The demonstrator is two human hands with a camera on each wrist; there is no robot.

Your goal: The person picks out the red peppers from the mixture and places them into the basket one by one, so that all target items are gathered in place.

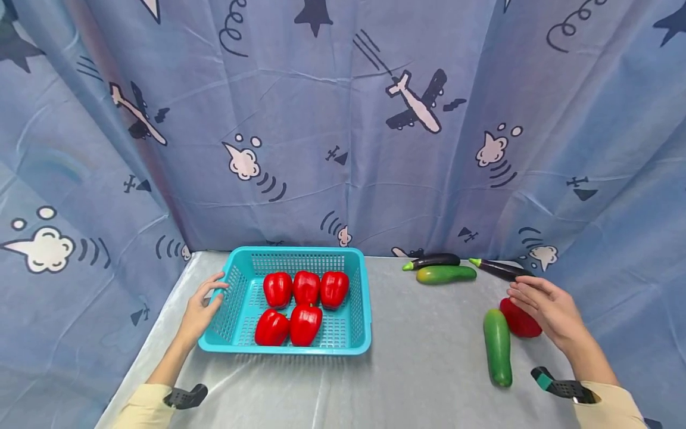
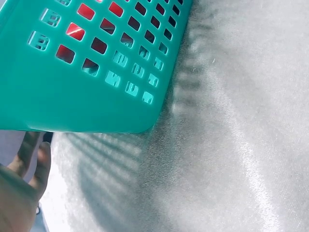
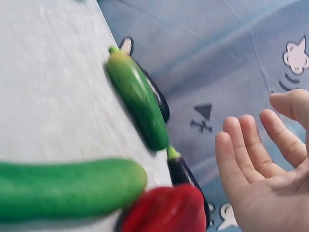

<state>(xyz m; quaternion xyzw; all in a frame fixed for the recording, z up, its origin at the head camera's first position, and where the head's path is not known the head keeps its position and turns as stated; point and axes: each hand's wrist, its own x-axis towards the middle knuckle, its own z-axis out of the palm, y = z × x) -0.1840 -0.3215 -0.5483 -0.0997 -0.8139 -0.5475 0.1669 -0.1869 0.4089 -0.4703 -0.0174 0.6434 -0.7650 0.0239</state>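
My left hand [image 1: 197, 310] is at the left side of a turquoise plastic basket [image 1: 284, 350], its fingertips resting at the rim. In the left wrist view, part of that hand [image 2: 21, 186] shows below the basket [image 2: 96, 108], some fingers hidden behind its edge. Several red bell peppers [image 1: 306, 325] lie in the basket. On the right, my right hand [image 1: 552, 310] hovers by another red bell pepper [image 1: 520, 319], partly covering it in the head view. The right wrist view shows this hand [image 3: 270, 169] with fingers extended and nothing held, apart from the pepper [image 3: 166, 212].
A green cucumber [image 1: 498, 348] lies left of the lone pepper. Farther back are another cucumber [image 1: 446, 274], an eggplant [image 1: 432, 261] behind it, and a second eggplant [image 1: 501, 270] near the right hand. A patterned blue curtain [image 1: 343, 119] surrounds the grey-covered table [image 1: 418, 369].
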